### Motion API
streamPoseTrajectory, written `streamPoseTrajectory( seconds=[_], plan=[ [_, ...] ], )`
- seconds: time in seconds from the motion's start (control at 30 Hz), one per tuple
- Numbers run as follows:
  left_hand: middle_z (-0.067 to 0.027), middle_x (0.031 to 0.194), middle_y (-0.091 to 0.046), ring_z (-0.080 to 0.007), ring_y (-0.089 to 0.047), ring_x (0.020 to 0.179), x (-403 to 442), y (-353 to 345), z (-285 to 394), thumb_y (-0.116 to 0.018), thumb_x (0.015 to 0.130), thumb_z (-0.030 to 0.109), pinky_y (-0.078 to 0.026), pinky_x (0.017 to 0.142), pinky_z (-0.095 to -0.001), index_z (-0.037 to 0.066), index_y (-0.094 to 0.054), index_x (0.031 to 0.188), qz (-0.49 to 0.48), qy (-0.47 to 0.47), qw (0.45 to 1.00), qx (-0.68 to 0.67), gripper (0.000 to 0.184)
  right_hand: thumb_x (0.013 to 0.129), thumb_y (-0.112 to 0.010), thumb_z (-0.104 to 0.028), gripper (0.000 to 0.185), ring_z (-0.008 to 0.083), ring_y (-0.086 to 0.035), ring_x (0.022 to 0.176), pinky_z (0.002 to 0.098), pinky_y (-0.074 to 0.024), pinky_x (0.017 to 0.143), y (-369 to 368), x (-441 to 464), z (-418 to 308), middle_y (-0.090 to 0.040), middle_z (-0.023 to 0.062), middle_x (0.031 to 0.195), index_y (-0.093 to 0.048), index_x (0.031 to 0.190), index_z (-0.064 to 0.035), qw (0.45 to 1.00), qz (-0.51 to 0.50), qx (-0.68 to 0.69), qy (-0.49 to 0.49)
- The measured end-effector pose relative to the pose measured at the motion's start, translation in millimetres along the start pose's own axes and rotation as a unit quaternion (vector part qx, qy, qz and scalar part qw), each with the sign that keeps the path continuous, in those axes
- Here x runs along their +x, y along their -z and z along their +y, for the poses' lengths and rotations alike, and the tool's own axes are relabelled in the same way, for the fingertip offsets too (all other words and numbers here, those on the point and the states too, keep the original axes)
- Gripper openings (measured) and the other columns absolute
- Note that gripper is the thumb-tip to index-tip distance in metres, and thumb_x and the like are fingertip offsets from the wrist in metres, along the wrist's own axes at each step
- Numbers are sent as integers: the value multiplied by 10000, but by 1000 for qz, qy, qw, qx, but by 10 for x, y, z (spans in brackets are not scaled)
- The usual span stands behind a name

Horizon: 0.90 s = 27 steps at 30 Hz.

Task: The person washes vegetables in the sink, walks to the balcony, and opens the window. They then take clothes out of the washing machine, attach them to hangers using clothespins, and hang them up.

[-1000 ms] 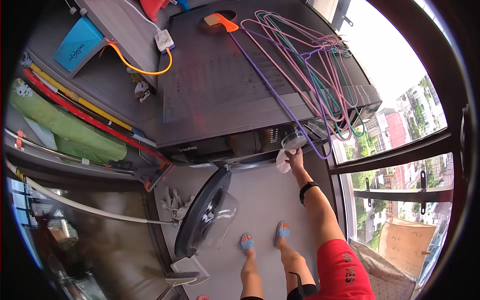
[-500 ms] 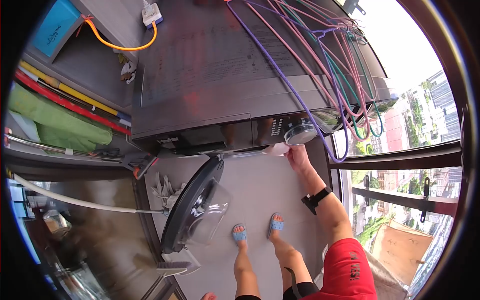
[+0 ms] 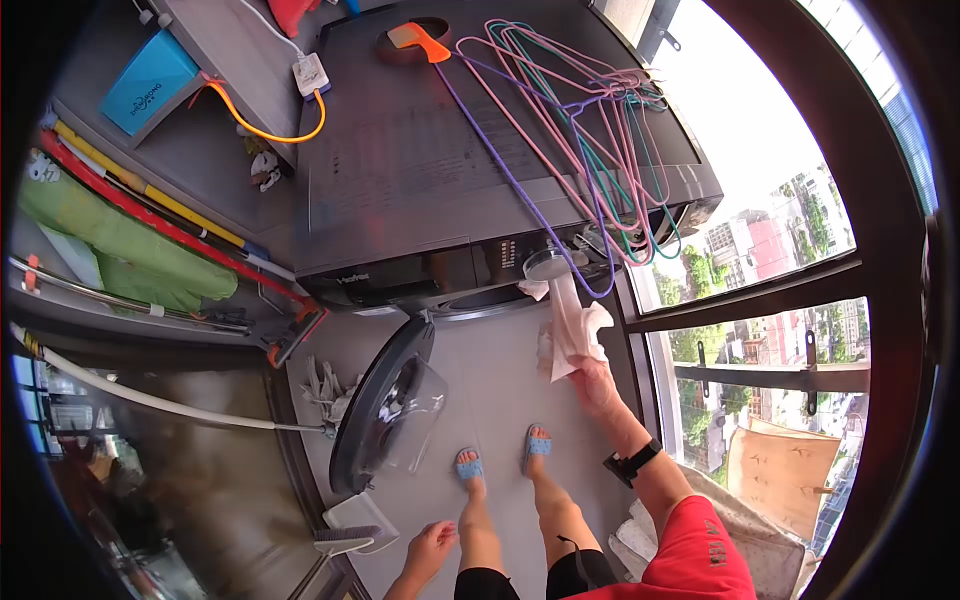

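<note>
A pale pink cloth (image 3: pixel 578 325) hangs crumpled below the control dial of the black front-loading washing machine (image 3: pixel 410 160). My right hand (image 3: pixel 592 384) is closed on its lower end. Another bit of pale cloth (image 3: pixel 533 290) shows at the edge of the machine's opening. The round door (image 3: pixel 385 410) with its clear bowl-shaped glass is swung out to the left. Low in the view, my left hand (image 3: pixel 432 547) is held beside my leg with loosely bent fingers and nothing in it.
Pink, green and purple clothes hangers (image 3: pixel 600 150) lie on the machine and overhang its front right corner. A roll of tape with an orange holder (image 3: pixel 420 42) lies behind them. Mop poles (image 3: pixel 150 185) stand left; a dustpan (image 3: pixel 360 520) is on the floor. Windows line the right.
My right hand has moved down and back from the machine's opening, drawing the pale pink cloth out with it. My left hand has come further into view. The view has shifted.
</note>
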<state>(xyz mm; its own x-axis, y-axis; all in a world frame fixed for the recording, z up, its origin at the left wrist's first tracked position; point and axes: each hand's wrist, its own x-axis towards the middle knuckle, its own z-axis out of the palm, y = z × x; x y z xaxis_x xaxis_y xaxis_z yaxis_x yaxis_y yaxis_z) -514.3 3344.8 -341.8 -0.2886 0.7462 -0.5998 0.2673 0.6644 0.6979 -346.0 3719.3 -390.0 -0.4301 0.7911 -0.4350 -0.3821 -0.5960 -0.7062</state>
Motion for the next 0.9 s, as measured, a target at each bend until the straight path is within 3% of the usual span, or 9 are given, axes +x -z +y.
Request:
streamPoseTrajectory(
  seconds=[0.17,0.27,0.43,0.53,0.63,0.67,0.77,0.83,0.9],
  plan=[
    [-108,946,-625,-199,-631,839,525,-206,784,-602,818,126,-502,747,-309,33,-547,1065,-51,-107,993,-24,269,735,-528,-74,283,130,-537,872,257,-419,762,191,-405,0,-576,29,924,-576,1003,2,994,40,-102,-15],
    [-71,986,-612,-178,-599,905,1185,-530,878,-590,853,181,-472,796,-283,55,-536,1098,-77,-70,965,-241,281,748,-542,-57,224,110,-530,908,260,-422,786,67,-803,-165,-573,19,935,-590,954,16,986,4,-161,-46],
    [-39,1075,-567,-138,-524,1006,2165,-586,1459,-501,884,425,-438,844,-311,70,-518,1138,-175,135,777,-590,437,740,-594,-53,194,121,-551,899,271,-427,819,-106,-1250,-299,-586,35,963,-628,925,-6,949,-100,-296,-26],
    [-38,1028,-589,-138,-557,906,2412,-591,1850,-440,887,488,-466,777,-301,70,-543,1103,-202,106,746,-626,482,720,-605,-49,176,173,-548,963,294,-416,865,-213,-1382,-443,-591,65,946,-641,889,-18,907,-198,-373,-5],
    [-57,933,-619,-144,-592,812,2490,-520,2087,-538,847,446,-485,711,-291,66,-570,1065,-207,144,758,-602,439,705,-620,-59,163,234,-521,1034,351,-392,935,-159,-1475,-342,-601,87,950,-644,863,-23,847,-333,-410,55],
    [-78,871,-630,-160,-610,743,2494,-502,2083,-608,811,283,-495,667,-281,41,-581,1042,-168,146,840,-495,336,768,-620,-149,176,238,-519,1045,374,-380,955,-190,-1500,-367,-609,95,934,-646,888,-22,851,-341,-400,21],
    [-95,879,-625,-154,-612,759,2395,-613,2084,-587,773,105,-495,664,-261,9,-569,1035,-61,42,877,-475,280,860,-556,-301,353,241,-513,1078,381,-405,925,641,-1147,-128,-591,119,1059,-583,1057,-10,938,-203,101,-261],
    [-99,893,-629,-171,-615,804,2223,-616,2014,-535,773,48,-494,705,-278,-20,-552,1064,-77,-23,892,-444,299,893,-459,-435,523,263,-508,1094,397,-417,917,792,-663,-190,-556,129,1148,-471,1199,-12,984,21,103,-147],
    [-104,917,-634,-173,-616,826,1968,-626,1929,-531,783,59,-494,718,-297,-12,-549,1091,-86,-85,927,-354,317,910,-392,-471,567,277,-537,1057,400,-434,894,853,-267,-137,-519,133,1213,-396,1266,-30,969,154,-27,-192]
  ],
)
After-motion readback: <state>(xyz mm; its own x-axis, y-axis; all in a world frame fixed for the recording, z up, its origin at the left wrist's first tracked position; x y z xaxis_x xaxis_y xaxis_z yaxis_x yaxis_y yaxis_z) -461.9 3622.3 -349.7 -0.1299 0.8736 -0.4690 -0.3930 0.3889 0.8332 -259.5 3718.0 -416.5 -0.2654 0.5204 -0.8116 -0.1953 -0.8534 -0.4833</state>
